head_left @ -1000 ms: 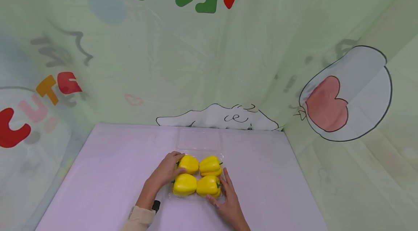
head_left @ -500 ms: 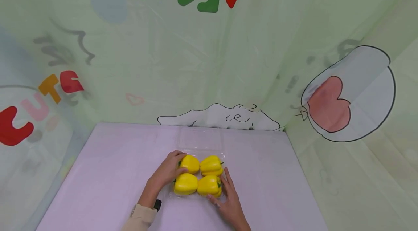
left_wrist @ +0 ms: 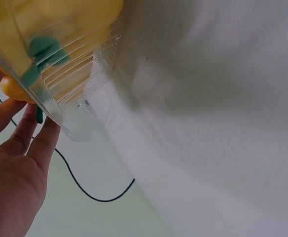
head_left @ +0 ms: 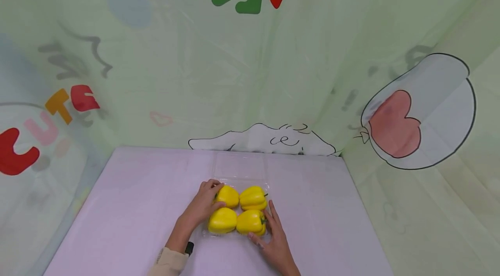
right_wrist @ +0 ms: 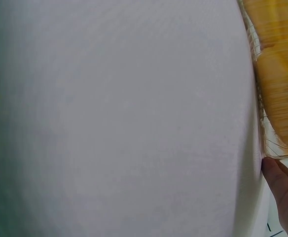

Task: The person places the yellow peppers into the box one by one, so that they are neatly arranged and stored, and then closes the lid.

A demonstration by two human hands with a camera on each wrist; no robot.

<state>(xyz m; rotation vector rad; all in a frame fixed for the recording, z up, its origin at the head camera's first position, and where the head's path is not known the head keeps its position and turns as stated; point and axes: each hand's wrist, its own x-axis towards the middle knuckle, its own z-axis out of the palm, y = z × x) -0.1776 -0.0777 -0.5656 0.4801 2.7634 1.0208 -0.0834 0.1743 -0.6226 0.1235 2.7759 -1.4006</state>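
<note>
Several yellow bell peppers with green stems sit in a clear plastic container [head_left: 211, 235] on the table. Its transparent lid [head_left: 239, 166] lies folded open towards the back. My left hand [head_left: 201, 205] grips the back left pepper [head_left: 228, 197], thumb on the near side and fingers at the far side. From the left wrist, that hand's fingertips [left_wrist: 46, 140] show right at the container's rim, beside a green stem. My right hand [head_left: 274, 241] holds the front right corner of the container, fingers along the side and thumb at the front; the right wrist view shows the thumb [right_wrist: 278, 181] at that corner.
A pale cloth covers the table [head_left: 324, 215]. Printed curtains [head_left: 218, 72] rise behind it and at both sides, with coloured lettering at left and a balloon drawing [head_left: 441, 111] at right. A dark band [head_left: 189, 248] sits on the left wrist.
My left hand and the back left pepper have shifted very slightly to the right. The right hand keeps its place at the container's corner.
</note>
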